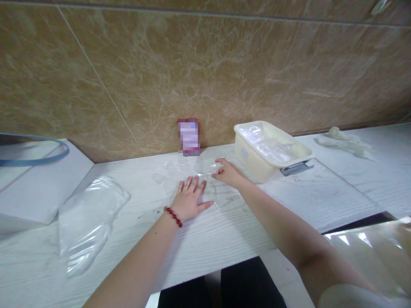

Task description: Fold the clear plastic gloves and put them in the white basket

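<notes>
From where I stood, the clear plastic film [211,188] looked light, limp and slippery, likely quick to crease and best pinched at an edge with the rest held flat. It was thin, glossy and nearly invisible, lying on the pale wood-grain table [205,248] under the left hand [188,200], spread open and gripping nothing; the right hand [226,173] was partly curled at the film's far edge, and whether it had pinched any I couldn't tell.
</notes>
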{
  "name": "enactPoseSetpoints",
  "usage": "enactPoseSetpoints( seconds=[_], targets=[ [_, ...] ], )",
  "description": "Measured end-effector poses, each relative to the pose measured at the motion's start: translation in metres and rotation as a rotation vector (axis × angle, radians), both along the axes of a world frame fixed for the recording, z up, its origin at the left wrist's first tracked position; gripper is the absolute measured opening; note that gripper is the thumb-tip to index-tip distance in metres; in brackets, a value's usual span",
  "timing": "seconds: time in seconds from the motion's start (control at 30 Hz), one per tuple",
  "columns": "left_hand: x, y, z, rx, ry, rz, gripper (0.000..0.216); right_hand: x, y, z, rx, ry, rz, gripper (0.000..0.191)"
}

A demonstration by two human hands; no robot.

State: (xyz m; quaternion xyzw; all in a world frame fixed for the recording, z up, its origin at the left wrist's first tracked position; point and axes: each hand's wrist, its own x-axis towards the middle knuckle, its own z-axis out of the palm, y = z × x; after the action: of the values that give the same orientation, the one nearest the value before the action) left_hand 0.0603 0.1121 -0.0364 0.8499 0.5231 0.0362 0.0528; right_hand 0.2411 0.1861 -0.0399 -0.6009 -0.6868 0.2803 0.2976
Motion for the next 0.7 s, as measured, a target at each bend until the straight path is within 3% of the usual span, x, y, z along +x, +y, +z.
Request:
enactPoseSetpoints(
  seconds=[0.23,0.37,0.5,0.7],
  targets=[
    [0.002,-0.001,0.003,0.002,-0.020,-0.059,0.073,0.000,0.001,0.004,-0.054,0.149,-0.040,0.037],
    [0.002,0.000,0.002,-0.014,-0.029,-0.068,0.071,-0.005,-0.005,0.009,-0.115,0.189,-0.007,0.050],
    [0.001,0.004,0.004,0.058,-0.076,-0.044,0.061,-0.007,-0.010,0.009,0.010,0.121,0.093,0.040],
    [-0.003,0.014,0.013,0.231,-0.214,0.187,0.040,-0.007,-0.023,0.022,0.248,-0.096,0.281,0.031]
  ],
)
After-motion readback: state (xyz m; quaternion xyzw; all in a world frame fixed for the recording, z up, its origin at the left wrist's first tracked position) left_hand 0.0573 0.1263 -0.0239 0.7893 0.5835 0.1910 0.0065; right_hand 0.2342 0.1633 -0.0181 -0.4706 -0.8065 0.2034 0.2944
